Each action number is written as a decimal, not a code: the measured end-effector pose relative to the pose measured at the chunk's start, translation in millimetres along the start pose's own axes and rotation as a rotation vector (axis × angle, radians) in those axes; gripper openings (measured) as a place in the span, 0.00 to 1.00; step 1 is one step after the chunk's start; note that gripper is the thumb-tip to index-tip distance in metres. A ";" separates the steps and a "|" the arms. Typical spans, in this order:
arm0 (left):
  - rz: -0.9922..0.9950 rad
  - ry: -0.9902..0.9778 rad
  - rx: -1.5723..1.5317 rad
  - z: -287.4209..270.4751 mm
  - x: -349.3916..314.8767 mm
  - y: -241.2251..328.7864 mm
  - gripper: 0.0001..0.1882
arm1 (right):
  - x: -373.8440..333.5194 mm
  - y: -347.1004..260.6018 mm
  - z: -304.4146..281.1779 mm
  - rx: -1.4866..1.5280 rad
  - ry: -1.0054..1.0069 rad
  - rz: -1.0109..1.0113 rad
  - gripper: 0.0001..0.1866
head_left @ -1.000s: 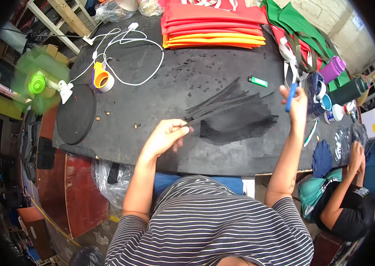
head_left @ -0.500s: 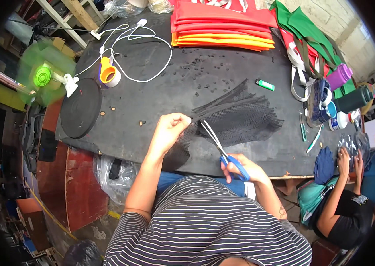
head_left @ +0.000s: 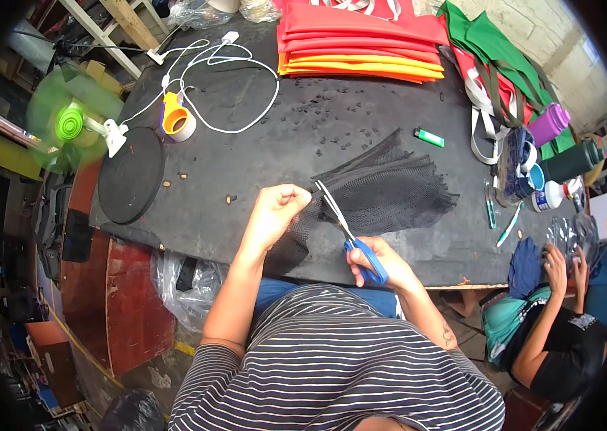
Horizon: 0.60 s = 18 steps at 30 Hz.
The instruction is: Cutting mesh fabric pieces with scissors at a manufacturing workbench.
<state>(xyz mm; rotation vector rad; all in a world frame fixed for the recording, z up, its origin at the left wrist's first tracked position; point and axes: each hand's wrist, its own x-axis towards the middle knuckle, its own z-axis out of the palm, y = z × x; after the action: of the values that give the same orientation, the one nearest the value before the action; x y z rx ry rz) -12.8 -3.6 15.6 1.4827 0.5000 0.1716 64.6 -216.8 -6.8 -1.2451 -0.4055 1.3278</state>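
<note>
Mesh fabric [head_left: 389, 194] lies on the tabletop [head_left: 210, 165], long axis rightward from the left hand [head_left: 274, 215], which I have pinched on it; the right hand [head_left: 384, 261], curled around blue-handled scissors [head_left: 350, 235], slants blades crosswise nearby.

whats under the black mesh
The dark tabletop shows around the black mesh; whatever lies directly beneath its dense folds is covered and cannot be seen.

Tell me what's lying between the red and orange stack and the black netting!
In the head view, small dark scraps lie scattered between the red and orange stack and the black netting.
</note>
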 end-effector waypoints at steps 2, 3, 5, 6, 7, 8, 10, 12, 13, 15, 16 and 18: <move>0.003 -0.003 -0.005 -1.2 1.5 -4.2 0.08 | 0.4 0.6 1.1 0.028 0.036 0.024 0.16; 0.007 -0.006 -0.009 -1.4 2.2 -5.6 0.08 | 0.5 1.5 0.5 0.027 0.036 0.025 0.16; 0.008 -0.001 -0.008 0.5 1.6 -3.4 0.08 | 0.8 3.8 -1.2 -0.018 0.065 0.020 0.15; 0.009 0.005 -0.005 0.8 1.3 -2.9 0.08 | 0.2 2.4 -1.3 -0.018 0.064 0.021 0.15; 0.008 0.006 -0.005 0.0 1.3 -3.1 0.08 | -1.0 -0.4 -1.1 -0.052 0.077 0.039 0.15; 0.007 0.009 -0.004 -1.3 1.3 -3.3 0.08 | -1.5 -1.8 -0.9 -0.087 0.090 0.057 0.15; 0.006 0.008 -0.003 -0.5 1.4 -3.2 0.08 | -1.5 -0.2 -0.1 -0.095 0.106 0.044 0.14; 0.011 0.044 0.010 1.6 1.1 -2.2 0.08 | 0.1 4.3 0.2 -0.104 0.119 0.032 0.14; 0.011 0.045 0.010 1.7 1.0 -1.6 0.08 | 2.0 8.8 -0.3 -0.063 0.094 -0.024 0.15; 0.025 0.060 -0.017 1.2 1.0 -0.5 0.07 | 2.7 13.1 -0.8 -0.023 0.068 -0.079 0.16; 0.025 0.061 -0.017 1.3 0.7 -0.2 0.07 | 2.3 14.2 -1.1 -0.040 0.038 -0.081 0.17; 0.036 0.077 -0.001 2.4 0.3 0.1 0.07 | 2.4 14.4 -0.7 -0.058 0.008 -0.082 0.18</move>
<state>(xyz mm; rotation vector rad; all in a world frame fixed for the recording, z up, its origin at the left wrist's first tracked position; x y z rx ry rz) -11.5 -5.7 15.7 1.4892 0.5349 0.2580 58.8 -218.2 -20.1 -1.2681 -0.4870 1.2486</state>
